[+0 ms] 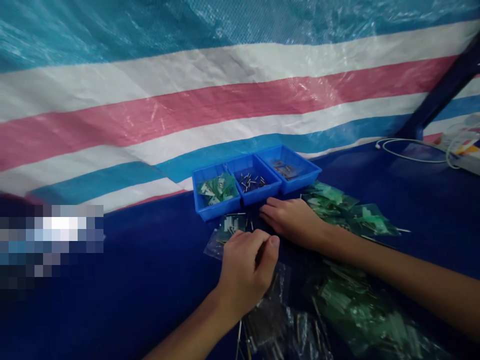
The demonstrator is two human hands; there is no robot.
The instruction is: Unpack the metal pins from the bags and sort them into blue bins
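My left hand point(249, 265) is at the middle of the view with its fingers curled, over the edge of a small clear bag with green and white contents point(230, 227). What its fingers hold, if anything, is hidden. My right hand point(287, 220) lies just in front of the bins, fingers bent down toward the blue surface and pressed together; their tips are hard to make out. Beyond the hands stand three joined blue bins: the left bin point(217, 207) holds green packets, the middle bin point(262, 192) short metal pins, the right bin point(300, 184) flat clear packets.
Green packets point(330, 195) lie right of the bins, and a larger pile point(367, 310) sits under my right forearm. Clear bags of thin rods point(270, 320) are near the front. A white cable point(408, 159) lies far right. A striped sheet point(225, 107) hangs behind.
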